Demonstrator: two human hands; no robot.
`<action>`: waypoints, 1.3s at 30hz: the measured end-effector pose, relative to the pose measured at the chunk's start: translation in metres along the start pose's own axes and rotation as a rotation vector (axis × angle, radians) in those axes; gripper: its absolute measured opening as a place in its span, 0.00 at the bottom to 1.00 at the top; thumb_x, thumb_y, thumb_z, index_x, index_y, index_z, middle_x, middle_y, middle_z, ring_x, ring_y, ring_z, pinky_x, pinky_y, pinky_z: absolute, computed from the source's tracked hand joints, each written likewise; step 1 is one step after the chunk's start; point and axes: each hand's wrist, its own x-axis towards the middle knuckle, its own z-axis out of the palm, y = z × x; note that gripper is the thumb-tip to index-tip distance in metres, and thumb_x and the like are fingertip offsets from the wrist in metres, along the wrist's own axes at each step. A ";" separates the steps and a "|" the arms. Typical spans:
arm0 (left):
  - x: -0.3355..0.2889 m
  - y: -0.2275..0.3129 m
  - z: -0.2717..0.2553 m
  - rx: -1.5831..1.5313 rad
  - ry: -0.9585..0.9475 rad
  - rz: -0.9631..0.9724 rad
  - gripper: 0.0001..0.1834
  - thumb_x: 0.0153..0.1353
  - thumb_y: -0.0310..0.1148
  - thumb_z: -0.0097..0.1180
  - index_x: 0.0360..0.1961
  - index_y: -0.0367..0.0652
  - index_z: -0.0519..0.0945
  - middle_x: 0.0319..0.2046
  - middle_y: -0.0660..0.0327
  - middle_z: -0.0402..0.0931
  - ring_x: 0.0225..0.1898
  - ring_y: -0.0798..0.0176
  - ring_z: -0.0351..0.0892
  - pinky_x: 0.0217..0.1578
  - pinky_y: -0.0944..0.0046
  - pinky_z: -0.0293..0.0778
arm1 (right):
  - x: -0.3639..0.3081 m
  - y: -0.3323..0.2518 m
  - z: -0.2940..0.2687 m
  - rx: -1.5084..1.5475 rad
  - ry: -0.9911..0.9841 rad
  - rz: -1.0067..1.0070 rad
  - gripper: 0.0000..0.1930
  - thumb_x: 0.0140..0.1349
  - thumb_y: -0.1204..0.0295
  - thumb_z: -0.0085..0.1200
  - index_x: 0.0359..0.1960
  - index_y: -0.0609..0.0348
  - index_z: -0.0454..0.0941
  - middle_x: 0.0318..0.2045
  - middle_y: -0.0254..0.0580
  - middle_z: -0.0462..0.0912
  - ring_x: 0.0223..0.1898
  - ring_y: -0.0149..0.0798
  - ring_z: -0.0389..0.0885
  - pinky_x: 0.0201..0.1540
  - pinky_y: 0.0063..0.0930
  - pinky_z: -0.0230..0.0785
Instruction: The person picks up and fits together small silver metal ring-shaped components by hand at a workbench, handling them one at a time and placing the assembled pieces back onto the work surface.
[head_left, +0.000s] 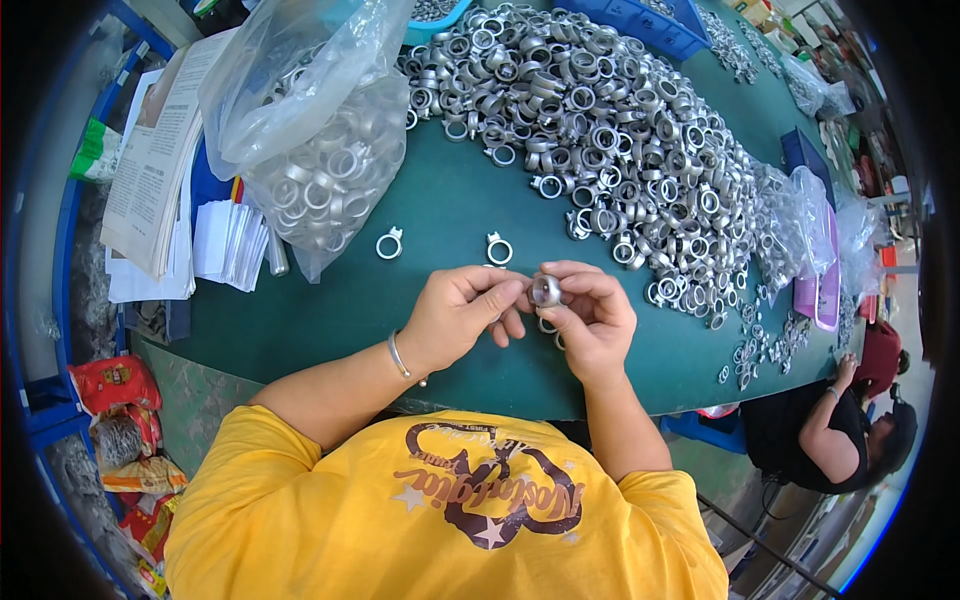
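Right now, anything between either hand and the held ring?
Nothing visible. The right hand pinches the metal ring directly; the left hand has its fingers right beside it, contact unclear. A loose ring lies just beyond the left fingers, not in between.

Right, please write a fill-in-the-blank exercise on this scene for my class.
1. The person's right hand holds a metal piece shaped like a ____.
2. The bracelet is on the ____ wrist.
3. The tabletop is ____.
4. The person's T-shirt is mainly ____.

Missing words: ring; left; green; yellow.
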 end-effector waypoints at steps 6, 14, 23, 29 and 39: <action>0.003 0.003 -0.004 -0.241 -0.034 -0.092 0.16 0.59 0.26 0.52 0.49 0.33 0.72 0.39 0.55 0.77 0.37 0.62 0.79 0.31 0.70 0.77 | 0.010 -0.012 0.001 -0.435 0.027 -0.113 0.10 0.48 0.83 0.58 0.33 0.65 0.76 0.39 0.49 0.80 0.39 0.42 0.79 0.42 0.29 0.71; 0.007 -0.004 -0.004 -0.094 0.072 0.087 0.12 0.56 0.18 0.51 0.43 0.34 0.73 0.41 0.53 0.76 0.40 0.62 0.79 0.36 0.69 0.78 | 0.013 -0.016 -0.001 -1.262 -0.044 -0.031 0.07 0.45 0.73 0.61 0.28 0.58 0.79 0.27 0.36 0.74 0.32 0.40 0.71 0.35 0.33 0.59; 0.000 -0.004 0.000 0.186 0.117 0.288 0.15 0.55 0.15 0.51 0.44 0.34 0.71 0.38 0.53 0.78 0.40 0.64 0.79 0.41 0.71 0.75 | 0.014 -0.007 -0.001 -1.324 -0.082 -0.139 0.07 0.44 0.73 0.60 0.27 0.56 0.79 0.28 0.34 0.73 0.33 0.39 0.70 0.35 0.34 0.57; -0.001 -0.006 0.000 0.179 0.117 0.343 0.15 0.56 0.14 0.50 0.45 0.34 0.71 0.39 0.52 0.78 0.41 0.63 0.79 0.41 0.72 0.75 | 0.014 -0.012 0.006 -1.288 -0.089 -0.115 0.06 0.44 0.74 0.61 0.26 0.54 0.79 0.29 0.34 0.73 0.33 0.40 0.70 0.35 0.34 0.58; 0.005 0.003 -0.011 -0.269 0.137 0.027 0.08 0.55 0.22 0.46 0.38 0.34 0.72 0.32 0.56 0.75 0.30 0.65 0.77 0.20 0.75 0.71 | 0.010 -0.016 0.000 -0.569 -0.021 0.157 0.07 0.49 0.86 0.56 0.31 0.63 0.79 0.37 0.44 0.78 0.35 0.31 0.77 0.34 0.21 0.70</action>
